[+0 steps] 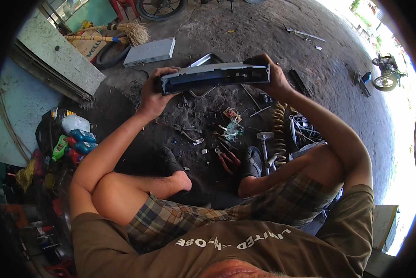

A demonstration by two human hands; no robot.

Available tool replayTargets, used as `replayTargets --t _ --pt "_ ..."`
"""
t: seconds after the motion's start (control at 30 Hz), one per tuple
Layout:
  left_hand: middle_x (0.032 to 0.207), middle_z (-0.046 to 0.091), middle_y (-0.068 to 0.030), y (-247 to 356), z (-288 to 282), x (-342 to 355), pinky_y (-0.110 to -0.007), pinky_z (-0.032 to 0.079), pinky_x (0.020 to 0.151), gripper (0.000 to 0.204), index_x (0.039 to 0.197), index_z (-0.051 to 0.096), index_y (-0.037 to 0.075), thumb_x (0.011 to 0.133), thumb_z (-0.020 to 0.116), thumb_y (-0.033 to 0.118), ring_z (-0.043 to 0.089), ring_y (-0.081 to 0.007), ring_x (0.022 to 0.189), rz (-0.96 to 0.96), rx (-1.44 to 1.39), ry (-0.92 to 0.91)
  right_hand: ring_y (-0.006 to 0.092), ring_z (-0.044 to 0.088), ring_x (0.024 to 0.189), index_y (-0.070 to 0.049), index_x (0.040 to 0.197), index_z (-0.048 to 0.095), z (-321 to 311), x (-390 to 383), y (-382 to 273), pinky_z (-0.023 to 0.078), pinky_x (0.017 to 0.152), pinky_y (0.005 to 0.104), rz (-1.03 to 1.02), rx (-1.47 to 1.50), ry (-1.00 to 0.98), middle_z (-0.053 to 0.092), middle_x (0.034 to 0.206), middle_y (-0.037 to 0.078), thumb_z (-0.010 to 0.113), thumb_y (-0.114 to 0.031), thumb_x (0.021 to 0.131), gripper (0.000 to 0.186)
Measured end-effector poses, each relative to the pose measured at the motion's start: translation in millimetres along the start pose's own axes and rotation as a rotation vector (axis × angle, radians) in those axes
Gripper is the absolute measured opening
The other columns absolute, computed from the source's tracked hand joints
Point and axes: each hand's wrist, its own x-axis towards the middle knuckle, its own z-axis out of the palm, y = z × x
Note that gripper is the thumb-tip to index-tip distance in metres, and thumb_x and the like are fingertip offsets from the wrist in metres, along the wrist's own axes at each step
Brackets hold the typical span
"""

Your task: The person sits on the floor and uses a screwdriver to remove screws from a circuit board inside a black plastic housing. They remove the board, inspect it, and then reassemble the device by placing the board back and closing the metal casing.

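Both hands grip a long grey casing (216,76) by its ends: left hand (153,95) clasps one end, right hand (269,74) the other. Below them lie a circuit board (232,126), pliers (226,158) and a yellow spring (279,127), with open dirt floor (263,37) beyond.

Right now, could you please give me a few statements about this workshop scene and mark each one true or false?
1. Both hands hold the long grey casing up off the ground. True: the left hand grips one end, the right hand the other.
2. The red-handled pliers are in the right hand. False: they lie on the ground between the feet.
3. A yellow coil spring lies on the ground below the right forearm. True.
4. The straw broom lies across the person's lap. False: it lies far off, beside the tyre.
5. A grey flat box lies on the ground beyond the casing. True.
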Motion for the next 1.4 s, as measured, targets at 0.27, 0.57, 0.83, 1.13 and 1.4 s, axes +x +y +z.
replayTargets --t 0.27,0.57,0.83,1.13,1.4 --pt "0.131 0.071 -0.0124 -2.0 -1.0 -0.9 -0.037 0.05 0.112 0.05 0.128 0.064 0.003 0.084 0.087 0.0 0.068 -0.0233 0.127 0.068 0.057 0.025 0.0287 0.074 0.117 -0.008 0.133 0.057 1.9 -1.3 -0.8 0.058 0.1 0.0409 -0.008 -0.062 0.038 0.075 0.121 0.012 0.093 -0.013 0.08 0.064" --pt "0.122 0.075 -0.0132 -4.4 -5.0 -5.1 -0.038 0.054 0.104 0.062 0.129 0.062 0.003 0.077 0.095 0.012 0.071 -0.025 0.119 -0.153 0.17 -0.051 0.0262 0.066 0.132 -0.007 0.139 0.054 -19.9 7.0 10.3 0.053 0.111 0.042 0.002 0.016 -0.148 0.069 0.136 0.013 0.101 -0.023 0.072 0.083" --pt "0.121 0.074 -0.0207 16.9 10.9 9.9 -0.043 0.056 0.1 0.069 0.133 0.061 0.001 0.074 0.095 0.013 0.072 -0.0383 0.118 -0.217 0.299 -0.192 0.0366 0.061 0.137 -0.006 0.151 0.051 -4.8 17.1 -40.8 0.05 0.117 0.0481 -0.122 -0.212 -0.404 0.064 0.145 0.018 0.101 -0.033 0.07 0.099" --pt "0.127 0.072 -0.022 32.0 25.4 14.9 -0.045 0.056 0.102 0.075 0.139 0.06 0.002 0.073 0.095 0.01 0.071 -0.0396 0.121 -0.126 0.426 -0.269 0.0459 0.069 0.115 -0.004 0.142 0.052 43.2 2.7 -43.6 0.057 0.094 0.054 -0.017 -0.311 -0.411 0.072 0.12 0.023 0.087 -0.024 0.083 0.071" --pt "0.144 0.065 -0.0134 22.5 21.2 21.1 -0.043 0.05 0.115 0.093 0.152 0.048 0.003 0.076 0.098 0.019 0.064 -0.032 0.135 0.089 0.403 -0.087 0.0466 0.071 0.106 -0.004 0.132 0.055 44.8 -6.5 -35.8 0.058 0.087 0.0546 -0.101 -0.278 -0.2 0.072 0.112 0.022 0.083 -0.025 0.09 0.055"
